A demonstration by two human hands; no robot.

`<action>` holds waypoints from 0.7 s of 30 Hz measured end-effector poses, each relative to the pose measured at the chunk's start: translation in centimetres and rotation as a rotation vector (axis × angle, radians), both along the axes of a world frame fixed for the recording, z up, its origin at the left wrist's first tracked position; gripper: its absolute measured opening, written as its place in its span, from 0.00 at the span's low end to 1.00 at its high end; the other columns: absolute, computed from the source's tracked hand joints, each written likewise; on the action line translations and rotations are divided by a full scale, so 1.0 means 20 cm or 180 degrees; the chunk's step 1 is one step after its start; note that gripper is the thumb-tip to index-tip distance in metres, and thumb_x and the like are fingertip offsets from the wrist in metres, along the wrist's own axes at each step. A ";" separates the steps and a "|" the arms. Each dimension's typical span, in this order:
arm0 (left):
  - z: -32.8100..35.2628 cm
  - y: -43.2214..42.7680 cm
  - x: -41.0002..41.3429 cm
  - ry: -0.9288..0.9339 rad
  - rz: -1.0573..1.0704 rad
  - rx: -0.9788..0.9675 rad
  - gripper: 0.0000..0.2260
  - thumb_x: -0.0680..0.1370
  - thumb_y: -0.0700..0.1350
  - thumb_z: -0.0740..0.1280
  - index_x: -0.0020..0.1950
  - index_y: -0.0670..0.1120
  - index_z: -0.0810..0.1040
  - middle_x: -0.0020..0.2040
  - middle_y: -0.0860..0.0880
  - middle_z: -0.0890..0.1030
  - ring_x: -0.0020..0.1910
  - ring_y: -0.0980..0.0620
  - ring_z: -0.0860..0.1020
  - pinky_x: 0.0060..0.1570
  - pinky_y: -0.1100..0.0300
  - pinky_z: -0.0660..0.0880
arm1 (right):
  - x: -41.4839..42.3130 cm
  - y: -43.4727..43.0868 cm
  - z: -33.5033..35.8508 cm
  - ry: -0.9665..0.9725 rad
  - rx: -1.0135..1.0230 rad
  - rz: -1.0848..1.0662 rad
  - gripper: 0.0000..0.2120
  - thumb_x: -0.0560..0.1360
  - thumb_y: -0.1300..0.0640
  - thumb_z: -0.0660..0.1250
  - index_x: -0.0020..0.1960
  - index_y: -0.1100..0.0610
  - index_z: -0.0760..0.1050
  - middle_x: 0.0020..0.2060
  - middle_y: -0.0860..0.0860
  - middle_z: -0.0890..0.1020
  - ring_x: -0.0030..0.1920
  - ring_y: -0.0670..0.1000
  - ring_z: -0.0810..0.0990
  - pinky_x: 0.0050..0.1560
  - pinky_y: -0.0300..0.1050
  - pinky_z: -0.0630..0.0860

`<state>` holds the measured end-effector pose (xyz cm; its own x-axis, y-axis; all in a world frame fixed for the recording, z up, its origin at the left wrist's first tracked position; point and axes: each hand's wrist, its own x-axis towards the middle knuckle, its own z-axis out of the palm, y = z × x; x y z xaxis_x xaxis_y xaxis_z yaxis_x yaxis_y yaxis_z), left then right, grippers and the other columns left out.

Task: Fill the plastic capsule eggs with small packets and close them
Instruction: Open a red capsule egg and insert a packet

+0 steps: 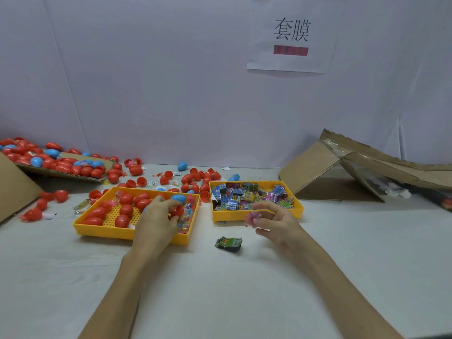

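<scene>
1. Centre frame: a person's left hand [156, 216] is in the left yellow tray [102, 232]. The step would likely go best by lifting one red egg [176, 212] clear of its neighbours before bringing the packet over.
2. Left fingers curl round that egg. The right hand [274, 221], centre right before the packet tray [300, 210], pinches a pink packet [250, 217], other fingers loosely spread.

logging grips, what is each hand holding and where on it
Right hand pinches a pink packet by one edge. Left hand touches a red egg; a grip cannot be told.
</scene>
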<state>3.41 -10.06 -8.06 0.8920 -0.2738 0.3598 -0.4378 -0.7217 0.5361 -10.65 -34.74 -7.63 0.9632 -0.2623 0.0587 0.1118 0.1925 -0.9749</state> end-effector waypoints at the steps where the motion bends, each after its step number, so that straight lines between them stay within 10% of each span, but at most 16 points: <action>1: 0.00 0.00 0.00 0.0012 0.0002 -0.0020 0.15 0.77 0.42 0.73 0.63 0.52 0.81 0.55 0.51 0.76 0.48 0.51 0.77 0.46 0.57 0.78 | 0.01 0.00 0.01 -0.0022 0.0002 0.0025 0.15 0.64 0.66 0.76 0.48 0.54 0.83 0.44 0.56 0.85 0.43 0.55 0.85 0.41 0.42 0.79; 9: 0.01 0.01 -0.06 -0.0563 0.0076 -0.0584 0.16 0.75 0.41 0.75 0.60 0.49 0.76 0.54 0.48 0.83 0.50 0.46 0.81 0.52 0.46 0.80 | 0.07 0.07 -0.04 -0.0008 -0.0214 -0.0036 0.14 0.65 0.66 0.75 0.49 0.56 0.82 0.45 0.59 0.86 0.45 0.57 0.85 0.41 0.43 0.76; 13: 0.05 -0.02 -0.12 -0.1172 -0.0424 -0.1154 0.18 0.76 0.41 0.75 0.64 0.48 0.76 0.55 0.48 0.75 0.47 0.57 0.75 0.45 0.71 0.73 | 0.04 0.05 -0.05 0.0018 -0.0239 -0.0154 0.16 0.71 0.73 0.71 0.52 0.56 0.83 0.47 0.57 0.86 0.48 0.59 0.85 0.42 0.43 0.78; 21: 0.02 -0.20 -0.33 -0.0115 -0.1654 -0.1007 0.08 0.78 0.44 0.60 0.44 0.52 0.77 0.45 0.54 0.74 0.47 0.58 0.74 0.44 0.65 0.67 | 0.02 0.07 -0.03 -0.0172 -0.0441 -0.0112 0.16 0.73 0.73 0.69 0.53 0.56 0.84 0.46 0.55 0.85 0.46 0.58 0.84 0.43 0.43 0.80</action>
<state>-3.27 -14.06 -7.72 0.6560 -0.5448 0.5224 -0.7120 -0.2169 0.6679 -10.29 -33.30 -8.27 0.9480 -0.2817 0.1483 0.1693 0.0516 -0.9842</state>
